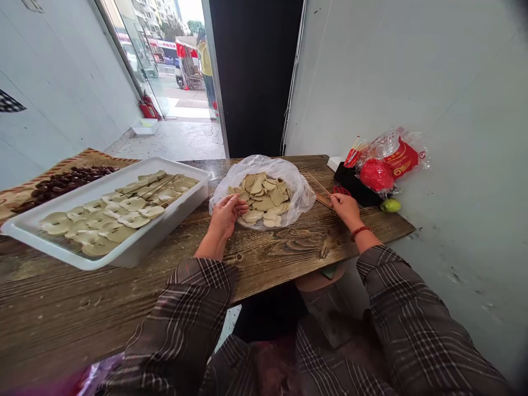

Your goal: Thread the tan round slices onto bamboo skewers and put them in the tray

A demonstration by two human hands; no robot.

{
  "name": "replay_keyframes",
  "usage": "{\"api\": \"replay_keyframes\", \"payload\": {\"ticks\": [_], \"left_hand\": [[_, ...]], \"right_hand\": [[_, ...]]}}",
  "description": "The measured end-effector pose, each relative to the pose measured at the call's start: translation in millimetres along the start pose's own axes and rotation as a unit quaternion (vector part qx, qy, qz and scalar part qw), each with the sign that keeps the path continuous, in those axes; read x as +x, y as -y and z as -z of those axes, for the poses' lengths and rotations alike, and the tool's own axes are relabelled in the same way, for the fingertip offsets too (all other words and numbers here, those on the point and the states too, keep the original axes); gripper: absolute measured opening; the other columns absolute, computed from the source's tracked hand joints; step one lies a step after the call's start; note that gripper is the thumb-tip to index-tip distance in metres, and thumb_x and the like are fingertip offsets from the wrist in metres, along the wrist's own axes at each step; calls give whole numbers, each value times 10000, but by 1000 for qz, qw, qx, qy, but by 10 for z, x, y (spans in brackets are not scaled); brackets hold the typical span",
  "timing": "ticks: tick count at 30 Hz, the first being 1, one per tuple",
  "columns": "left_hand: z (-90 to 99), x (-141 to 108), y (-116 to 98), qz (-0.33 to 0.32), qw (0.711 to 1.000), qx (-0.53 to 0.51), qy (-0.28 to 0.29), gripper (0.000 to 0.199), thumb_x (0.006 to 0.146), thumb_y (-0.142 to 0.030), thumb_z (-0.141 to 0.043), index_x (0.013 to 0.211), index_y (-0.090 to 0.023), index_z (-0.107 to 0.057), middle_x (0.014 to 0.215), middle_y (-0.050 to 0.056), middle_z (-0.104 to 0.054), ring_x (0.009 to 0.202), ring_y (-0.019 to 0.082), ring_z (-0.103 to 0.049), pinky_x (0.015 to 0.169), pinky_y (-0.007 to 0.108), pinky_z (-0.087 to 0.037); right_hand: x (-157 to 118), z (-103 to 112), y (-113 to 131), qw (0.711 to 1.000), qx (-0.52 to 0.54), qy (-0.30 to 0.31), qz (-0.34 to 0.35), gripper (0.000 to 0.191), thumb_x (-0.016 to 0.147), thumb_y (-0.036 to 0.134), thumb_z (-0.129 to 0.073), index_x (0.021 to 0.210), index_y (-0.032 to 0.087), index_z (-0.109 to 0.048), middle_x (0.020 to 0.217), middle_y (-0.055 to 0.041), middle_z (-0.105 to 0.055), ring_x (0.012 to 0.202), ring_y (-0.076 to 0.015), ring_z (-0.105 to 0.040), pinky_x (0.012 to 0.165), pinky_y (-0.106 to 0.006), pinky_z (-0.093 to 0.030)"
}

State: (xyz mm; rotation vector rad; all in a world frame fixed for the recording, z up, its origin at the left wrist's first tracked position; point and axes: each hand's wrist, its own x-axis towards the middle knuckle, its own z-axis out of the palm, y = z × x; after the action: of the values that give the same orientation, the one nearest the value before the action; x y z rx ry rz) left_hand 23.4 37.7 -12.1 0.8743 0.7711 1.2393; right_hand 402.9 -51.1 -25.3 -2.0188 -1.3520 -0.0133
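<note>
A clear plastic bag [303, 187] stands open on the table, full of flat greenish-beige slices [266, 192]. My left hand [228, 213] is at the bag's left front edge, with its fingers curled together by the slices; what they hold, if anything, I cannot make out. To the right of the bag, my right hand [345, 210] pinches a thin wooden skewer [319, 184] that points up and left towards the bag. More skewers [324, 201] lie on the wood beside that hand. On the left, a white tray [136, 256] carries skewered slices [111, 214] laid in overlapping rows.
Dark brown pieces [74, 184] lie on brown paper behind the tray. At the table's right end are a black box [357, 186], red packaging [377, 175] in clear plastic and a green fruit [390, 205]. The wooden table [289, 247] ends near the right wall.
</note>
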Motion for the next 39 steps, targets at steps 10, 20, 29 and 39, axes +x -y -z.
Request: {"api": "replay_keyframes", "payload": {"ticks": [10,20,29,39], "left_hand": [[-8,-6,1,-1,1000,1,11,219,763,-271,-701,905,-126,-619,699,43,-694,589,124,-663,584,228,-518],[-30,-69,10,1,1000,11,-5,230,786,-277,-699,937,-130,-609,700,28,-685,576,108,-659,587,217,-513],[-24,-105,-23,-31,999,-2,-44,230,779,-255,-677,953,-135,-586,718,22,-682,587,125,-665,587,244,-521],[-40,-123,-30,-117,974,165,-101,260,772,-310,-697,971,-163,-620,786,33,-680,620,135,-632,593,259,-492]], "right_hand": [[162,211,108,992,49,-114,3,341,836,333,-517,969,147,-770,989,-129,-744,925,-223,-655,852,-344,-496],[-337,156,1359,855,513,71,-3,280,826,332,-568,1091,245,-597,642,83,-476,421,-46,-337,381,-170,-227],[-273,-458,1830,797,582,153,-43,234,774,429,-635,800,197,-619,638,42,-549,516,-68,-469,423,-173,-319],[143,-690,1561,779,608,146,-48,248,739,421,-681,750,173,-679,557,71,-416,444,-41,-296,407,-189,-219]]}}
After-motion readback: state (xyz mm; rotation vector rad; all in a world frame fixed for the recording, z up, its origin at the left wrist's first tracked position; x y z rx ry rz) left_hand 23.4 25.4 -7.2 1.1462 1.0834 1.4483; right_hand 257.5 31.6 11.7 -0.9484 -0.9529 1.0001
